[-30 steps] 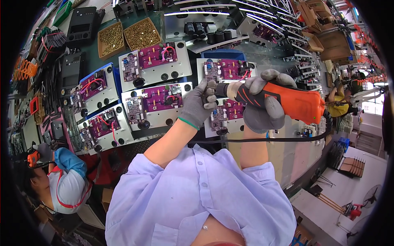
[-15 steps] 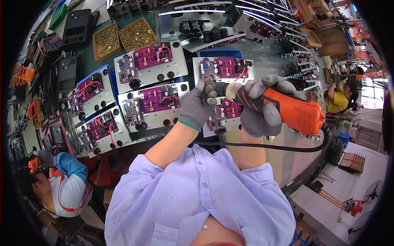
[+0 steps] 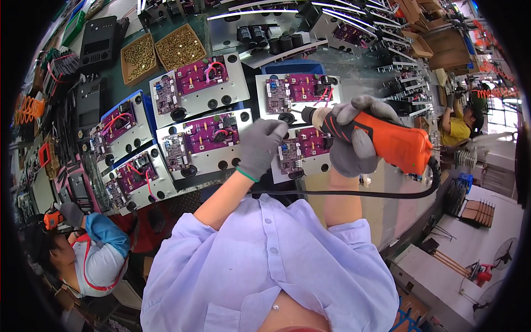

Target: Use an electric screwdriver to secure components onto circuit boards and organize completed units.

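Observation:
My right hand (image 3: 354, 152), in a grey glove, grips an orange and black electric screwdriver (image 3: 390, 143). Its dark nose points left, above the gap between two silver metal plates with purple circuit boards. The upper of these boards (image 3: 310, 88) carries pink-red wires; the lower board (image 3: 312, 141) is partly covered by the tool and my right hand. My gloved left hand (image 3: 261, 144) is curled closed between that lower plate and a neighbouring plate with a purple board (image 3: 207, 135). Whatever its fingers may hold is hidden. A black cable (image 3: 354, 195) runs from the tool's back end.
More board-bearing plates (image 3: 202, 77) lie to the left, some on blue trays. Two cardboard boxes of small brass-coloured parts (image 3: 180, 47) stand behind them. Metal plates and fins crowd the far right (image 3: 392, 72). One co-worker (image 3: 99, 254) sits at left, another (image 3: 459, 124) at far right.
My left hand has come away from the screwdriver's tip, moving slightly left and down, and its fingers have curled in. The screwdriver stays in my right hand, barely shifted.

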A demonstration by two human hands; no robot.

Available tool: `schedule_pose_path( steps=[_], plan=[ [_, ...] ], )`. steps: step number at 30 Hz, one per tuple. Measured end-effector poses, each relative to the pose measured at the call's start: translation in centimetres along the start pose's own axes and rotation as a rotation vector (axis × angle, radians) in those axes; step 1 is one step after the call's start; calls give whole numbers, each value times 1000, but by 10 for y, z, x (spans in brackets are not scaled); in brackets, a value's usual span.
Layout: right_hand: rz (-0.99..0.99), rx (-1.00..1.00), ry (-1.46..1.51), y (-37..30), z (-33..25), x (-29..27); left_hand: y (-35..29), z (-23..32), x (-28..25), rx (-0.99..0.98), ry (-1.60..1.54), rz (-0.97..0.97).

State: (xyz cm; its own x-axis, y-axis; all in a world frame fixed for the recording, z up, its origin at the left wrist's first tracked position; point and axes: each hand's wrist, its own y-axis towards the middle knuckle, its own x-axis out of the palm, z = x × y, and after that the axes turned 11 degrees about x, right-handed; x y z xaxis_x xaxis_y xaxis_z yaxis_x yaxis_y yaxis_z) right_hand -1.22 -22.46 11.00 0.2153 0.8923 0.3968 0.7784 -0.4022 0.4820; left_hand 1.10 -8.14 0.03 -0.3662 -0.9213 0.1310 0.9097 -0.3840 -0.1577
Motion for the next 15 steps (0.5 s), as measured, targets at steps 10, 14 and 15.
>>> schedule_pose_path(
  steps=[10,14,15],
  plan=[
    [175,116,-79,-3,18,6,52,-28,-21,491,1516,-155],
    [257,169,-136,-2,28,8,55,-32,-22,530,1516,-225],
    [245,182,-158,-1,30,8,55,-32,-22,528,1516,-224]
  ],
)
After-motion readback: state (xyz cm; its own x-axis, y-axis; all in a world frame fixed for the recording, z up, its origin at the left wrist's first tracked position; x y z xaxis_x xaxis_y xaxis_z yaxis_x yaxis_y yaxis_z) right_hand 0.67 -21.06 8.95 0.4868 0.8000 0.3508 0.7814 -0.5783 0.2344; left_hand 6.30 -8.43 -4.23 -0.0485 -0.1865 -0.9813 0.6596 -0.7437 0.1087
